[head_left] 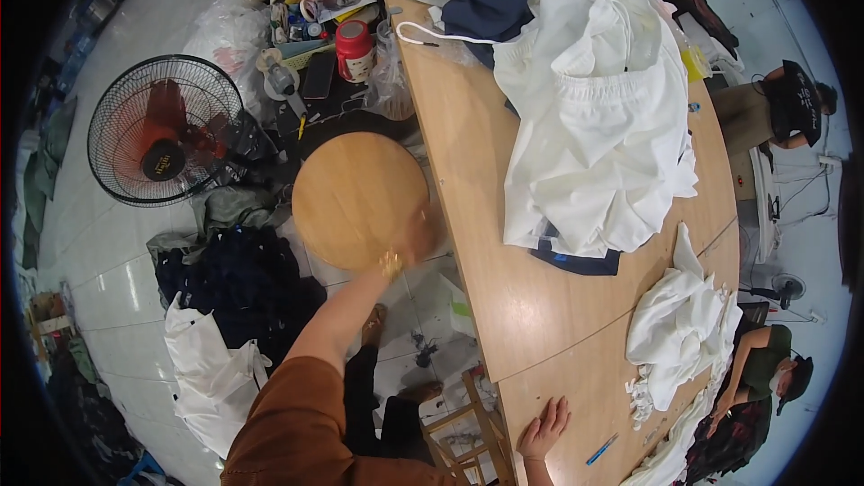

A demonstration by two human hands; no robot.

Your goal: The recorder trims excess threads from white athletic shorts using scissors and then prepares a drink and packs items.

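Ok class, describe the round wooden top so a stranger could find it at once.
Find the long wooden table and look just left of its left edge. Between it and the black-caged fan sits the round wooden top, the person's blurred left hand at its lower-right rim. Unlike the fan, also round, it is a solid, pale brown disc.

Gold lettering [164,163] is borne on the black hub [162,151] of the fan [166,130], and white print [803,106], too small to be read, is seen on a co-worker's dark shirt [792,115].
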